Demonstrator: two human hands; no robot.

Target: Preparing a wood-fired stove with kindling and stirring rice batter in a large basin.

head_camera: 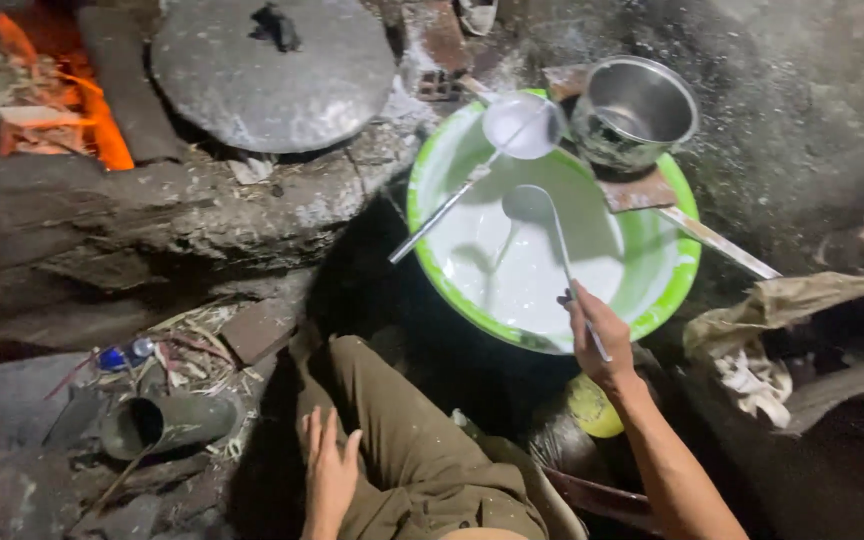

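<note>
My right hand [600,338] grips the long handle of a metal ladle [532,204], whose bowl dips into white liquid inside a big green basin [687,262]. A second ladle [523,126] lies across the basin's far rim, its handle slanting down to the left. My left hand [329,470] rests flat with fingers apart on my knee in olive trousers [402,440]. A steel pot [636,110] stands on a wooden slat [717,240] laid over the basin's right side.
A round grey lid [272,70] covers a pot on the clay stove [202,200], with fire [102,125] burning at top left. A dark pipe [167,422] and debris lie lower left. Crumpled sacking [792,300] is at right, a yellow object [592,405] under the basin.
</note>
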